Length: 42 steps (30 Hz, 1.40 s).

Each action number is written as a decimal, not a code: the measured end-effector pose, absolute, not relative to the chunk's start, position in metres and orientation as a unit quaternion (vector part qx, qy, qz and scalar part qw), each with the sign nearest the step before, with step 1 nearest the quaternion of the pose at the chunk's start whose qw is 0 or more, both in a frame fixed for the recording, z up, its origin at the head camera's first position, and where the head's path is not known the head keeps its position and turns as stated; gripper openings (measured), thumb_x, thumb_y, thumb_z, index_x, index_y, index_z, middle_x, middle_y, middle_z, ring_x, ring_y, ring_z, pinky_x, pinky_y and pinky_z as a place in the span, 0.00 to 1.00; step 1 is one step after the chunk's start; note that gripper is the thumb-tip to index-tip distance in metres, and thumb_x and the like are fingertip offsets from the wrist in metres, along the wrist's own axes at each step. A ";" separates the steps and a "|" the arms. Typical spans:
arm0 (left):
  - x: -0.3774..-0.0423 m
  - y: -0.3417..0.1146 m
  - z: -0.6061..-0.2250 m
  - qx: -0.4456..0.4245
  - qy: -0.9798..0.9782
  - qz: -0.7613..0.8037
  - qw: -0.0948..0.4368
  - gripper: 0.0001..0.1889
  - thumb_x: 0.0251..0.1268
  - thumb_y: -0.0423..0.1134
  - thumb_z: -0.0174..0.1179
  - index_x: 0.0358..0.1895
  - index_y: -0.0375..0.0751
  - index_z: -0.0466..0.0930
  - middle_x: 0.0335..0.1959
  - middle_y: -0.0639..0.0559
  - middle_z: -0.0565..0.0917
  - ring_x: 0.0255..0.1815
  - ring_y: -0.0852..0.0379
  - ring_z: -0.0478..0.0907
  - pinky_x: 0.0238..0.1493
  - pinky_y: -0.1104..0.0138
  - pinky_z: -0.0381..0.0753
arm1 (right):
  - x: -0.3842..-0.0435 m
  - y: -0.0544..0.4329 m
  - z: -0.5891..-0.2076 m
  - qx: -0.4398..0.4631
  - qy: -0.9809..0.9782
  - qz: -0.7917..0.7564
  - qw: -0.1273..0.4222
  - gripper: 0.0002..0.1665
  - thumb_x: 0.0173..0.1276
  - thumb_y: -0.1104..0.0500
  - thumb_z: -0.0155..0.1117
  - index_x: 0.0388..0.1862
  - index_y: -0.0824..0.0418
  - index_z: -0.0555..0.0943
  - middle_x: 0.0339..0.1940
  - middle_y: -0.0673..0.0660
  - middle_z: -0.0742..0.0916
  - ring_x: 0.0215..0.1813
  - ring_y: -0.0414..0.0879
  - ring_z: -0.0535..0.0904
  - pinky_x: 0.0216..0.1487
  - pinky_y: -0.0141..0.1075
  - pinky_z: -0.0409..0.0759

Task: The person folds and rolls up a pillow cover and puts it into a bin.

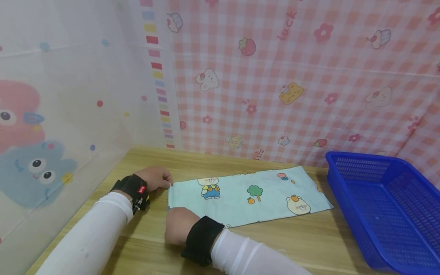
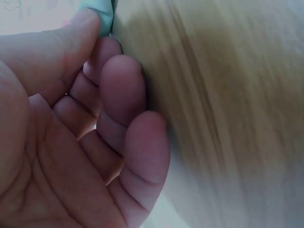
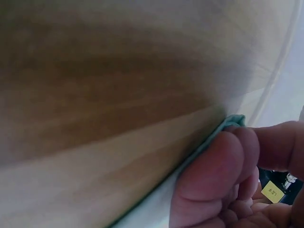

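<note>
A light green cloth (image 1: 233,194) printed with bears and a tree lies as a long strip on the wooden table. At its far left corner my left hand (image 1: 156,178) pinches the edge between thumb and forefinger; the left wrist view shows the cloth's tip (image 2: 102,14) under the thumb. My right hand (image 1: 182,225) is at the near left corner, its fingers curled. In the right wrist view, thumb and fingers (image 3: 209,166) pinch the cloth's edge (image 3: 235,120). The cloth's right end lies flat, apart from both hands.
A blue plastic basket (image 1: 357,214) stands at the right, close to the cloth's right end. Bare wooden table (image 1: 148,244) shows in front of the hands. Behind hangs a pink checked curtain (image 1: 268,76), and a pale printed sheet (image 1: 86,68) covers the left side.
</note>
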<state>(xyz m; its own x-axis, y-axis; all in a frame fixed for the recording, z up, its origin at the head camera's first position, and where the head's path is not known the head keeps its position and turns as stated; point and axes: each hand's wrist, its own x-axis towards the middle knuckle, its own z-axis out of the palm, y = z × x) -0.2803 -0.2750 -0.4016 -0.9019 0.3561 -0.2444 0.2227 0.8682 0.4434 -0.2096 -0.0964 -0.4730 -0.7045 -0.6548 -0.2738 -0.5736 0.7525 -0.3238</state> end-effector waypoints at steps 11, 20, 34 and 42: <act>-0.286 -0.260 -0.398 0.120 0.962 0.179 0.167 0.05 0.70 0.37 0.65 0.35 0.43 0.86 0.25 0.55 0.79 0.25 0.60 0.72 0.29 0.69 0.71 | -0.178 -0.081 -0.408 -0.278 0.923 -0.134 0.230 0.17 0.70 0.63 0.64 0.19 0.59 0.78 0.21 0.52 0.75 0.22 0.46 0.71 0.22 0.36 0.69; -0.287 -0.252 -0.397 0.112 0.972 0.136 0.157 0.21 0.62 0.37 0.65 0.13 0.50 0.69 0.13 0.61 0.65 0.18 0.62 0.62 0.23 0.70 0.61 | -0.171 -0.076 -0.394 -0.265 0.929 -0.137 0.218 0.13 0.70 0.63 0.65 0.23 0.60 0.81 0.22 0.52 0.77 0.23 0.46 0.71 0.23 0.36 0.67; -0.282 -0.242 -0.397 0.081 0.975 0.169 0.122 0.13 0.53 0.31 0.62 0.17 0.46 0.69 0.18 0.55 0.71 0.20 0.57 0.68 0.23 0.68 0.65 | -0.167 -0.079 -0.397 -0.322 0.927 -0.105 0.161 0.19 0.66 0.55 0.71 0.17 0.57 0.79 0.21 0.49 0.79 0.24 0.42 0.72 0.26 0.31 0.70; -0.286 -0.249 -0.410 0.134 0.943 0.261 0.156 0.06 0.62 0.27 0.58 0.34 0.42 0.80 0.31 0.52 0.78 0.22 0.59 0.69 0.25 0.69 0.68 | -0.167 -0.083 -0.400 -0.331 0.929 -0.082 0.146 0.15 0.68 0.56 0.70 0.21 0.58 0.82 0.25 0.49 0.81 0.26 0.42 0.73 0.28 0.30 0.72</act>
